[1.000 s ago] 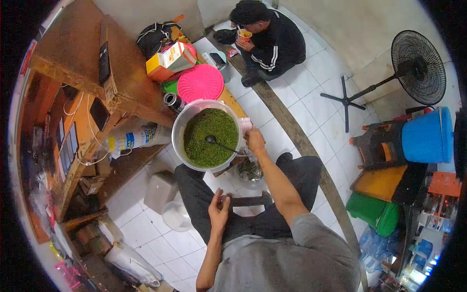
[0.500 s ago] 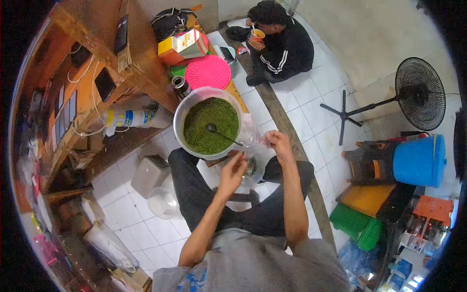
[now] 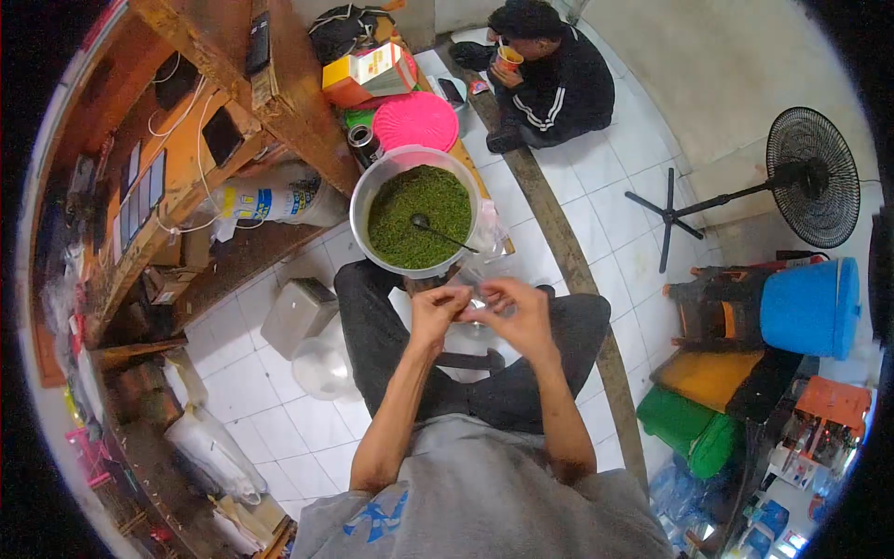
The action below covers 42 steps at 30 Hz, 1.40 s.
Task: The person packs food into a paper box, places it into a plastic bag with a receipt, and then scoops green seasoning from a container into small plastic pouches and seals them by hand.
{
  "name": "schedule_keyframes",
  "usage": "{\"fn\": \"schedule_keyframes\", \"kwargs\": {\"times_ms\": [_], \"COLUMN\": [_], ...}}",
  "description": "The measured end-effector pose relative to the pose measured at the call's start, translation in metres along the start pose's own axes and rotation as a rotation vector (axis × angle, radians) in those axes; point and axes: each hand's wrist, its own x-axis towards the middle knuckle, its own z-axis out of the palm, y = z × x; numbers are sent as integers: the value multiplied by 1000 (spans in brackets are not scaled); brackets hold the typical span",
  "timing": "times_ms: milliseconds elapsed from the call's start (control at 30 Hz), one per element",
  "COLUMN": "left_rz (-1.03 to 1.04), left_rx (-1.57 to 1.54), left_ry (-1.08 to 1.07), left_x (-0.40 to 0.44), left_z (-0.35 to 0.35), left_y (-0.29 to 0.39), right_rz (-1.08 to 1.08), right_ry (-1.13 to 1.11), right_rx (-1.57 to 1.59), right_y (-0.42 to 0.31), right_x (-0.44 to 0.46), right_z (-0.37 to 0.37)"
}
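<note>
In the middle of the scene, just near of a large pale basin (image 3: 360, 219), the person's two hands come together above the lap. The left hand (image 3: 438, 315) has its thumb and fingertips drawn together in a pinch; the right hand (image 3: 523, 321) is partly curled, its thumb reaching toward the left. Thin clear plastic (image 3: 475, 275) shows by the fingertips, but how firmly either hand has hold of it cannot be told.

The basin holds finely cut green matter (image 3: 410, 200), and a dark spoon (image 3: 421, 222) lies in it, its handle pointing near and right over the rim. Pinkish clear plastic (image 3: 490, 224) sits at the basin's right side.

Writing is scarce and mostly unreadable. On the left, a white sack (image 3: 279, 201) carries yellow and blue panels with lettering too blurred to read. Beyond the basin, beside a bright pink lid (image 3: 416, 121), an orange, yellow and white box (image 3: 371, 74) bears small print, also illegible. A dark can (image 3: 364, 144) stands near the lid, its label unclear. The grey shirt (image 3: 466, 494) has a blue print without legible words.

At the far side, another person (image 3: 559, 84) in black with white sleeve stripes sits holding a cup (image 3: 508, 58). A black fan (image 3: 812, 177) and a blue bucket (image 3: 808, 307) stand on the right.
</note>
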Motion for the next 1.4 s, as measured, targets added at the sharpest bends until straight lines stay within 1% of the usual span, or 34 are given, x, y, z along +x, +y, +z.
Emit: {"fn": "schedule_keyframes", "kwargs": {"times_ms": [67,100,167,233,267,333,433,500,567,633,700,733,767,800,833,867,900,933,967,1000,1033,1067,1100,1133,1167,1200,1233,1267,1333,1367,1400], "left_rz": [9,-6,-22,37,40,59,98,115,249,281,313,362,410,409,326,244,246,323,396,398,351,306,518,519,575,506,431,434,178,238,239], "left_rx": [-27,-70,-116,22,19,154,108,86,418,415,416,343,269,268,322,376,376,744,1110,1106,1067,1026,912,900,681,460,237,230,109,239,233], "left_ry": [-14,-16,2,-3,10,5,-1,-4,30,40,49,13,-23,-20,-25,-27,-21,90,199,194,189,185,174,174,235,157,99,103,-2,22,25], "left_x": [-7,-14,-22,-21,-21,-22,-25,-28,-29,-29,-23,-16,-14,-15,-18,-21,-24,-27,-31,-35,-39,-41,-34,-28,-21,-19,-17,-17,-16,-15,-17], "left_z": [3,3,-3,-14,-17,-17,-11,-10,-8,-8,-11,-16,-16,-19,-20,-21,-19,-16,-13,-9,-7,-7,-17,-19,-19,-25,-29,-36,-49,-49,-52], "left_y": [11,17,20,13,14,15,17,19,22,17,3,-9,-10,-12,-4,6,14,23,30,36,43,46,32,29,26,25,27,32,39,40,43], "right_rz": [-113,-99,-122,-149,-181,-215,-246,-176,-183,-187,-102,-101,160,421,420,324,228,230,68,-98,-99,-53,-10,-12,128,266,278,277,207,208,241], "right_ry": [-70,-50,-82,-116,-163,-219,-224,-251,-235,-218,-163,-165,-176,-182,-187,-206,-223,-226,-165,-98,-94,-56,-22,-24,-41,-57,-83,-89,-173,-177,-227], "right_rx": [-183,-163,-161,-154,-204,-254,-276,-260,-243,-225,-267,-266,67,401,402,259,117,119,-173,-468,-476,-422,-368,-380,-57,268,342,335,466,462,401], "right_y": [-2,-2,0,-6,-19,-23,-13,-11,-8,-5,-4,6,20,31,30,28,25,17,7,1,3,9,11,8,3,-2,-6,-4,2,3,2], "right_x": [-3,-4,-5,-6,-5,-6,-6,-6,-5,-5,-7,-7,-6,-8,-8,-8,-8,-6,-3,1,3,7,11,13,15,15,16,16,16,15,14], "right_z": [9,11,15,18,18,20,23,23,23,25,30,31,33,33,32,32,32,32,32,31,31,31,30,29,28,28,29,28,27,26,25]}}
